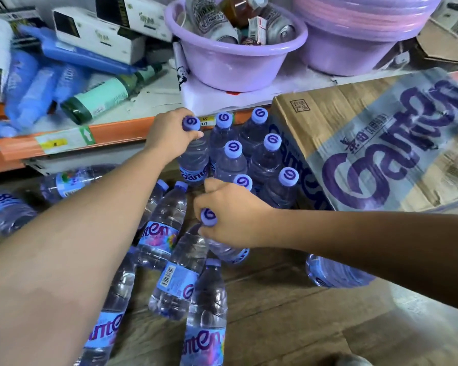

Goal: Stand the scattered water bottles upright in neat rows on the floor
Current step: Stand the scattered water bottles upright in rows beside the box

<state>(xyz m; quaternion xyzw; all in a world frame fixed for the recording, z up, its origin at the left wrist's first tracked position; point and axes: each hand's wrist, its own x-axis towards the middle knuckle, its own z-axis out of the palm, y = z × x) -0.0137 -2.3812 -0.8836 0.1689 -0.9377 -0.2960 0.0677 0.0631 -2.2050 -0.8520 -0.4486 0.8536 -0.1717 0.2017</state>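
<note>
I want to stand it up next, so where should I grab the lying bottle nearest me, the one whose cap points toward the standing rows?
Probably the neck just under the cap of that bottle, fingers coming from above and its right side. It lies flat, cap away from you; a barcode bottle crowds its left, while the floor on its right is bare.

The right forearm (pixel 368 241) hides most of a lying water bottle (pixel 331 273) on the floor (pixel 288 313). The cardboard carton (pixel 381 154) print and the blue packs (pixel 24 85) at the shelf (pixel 111 130) left end are motion-blurred. A second bottle (pixel 205 326) is cut off below.
</note>
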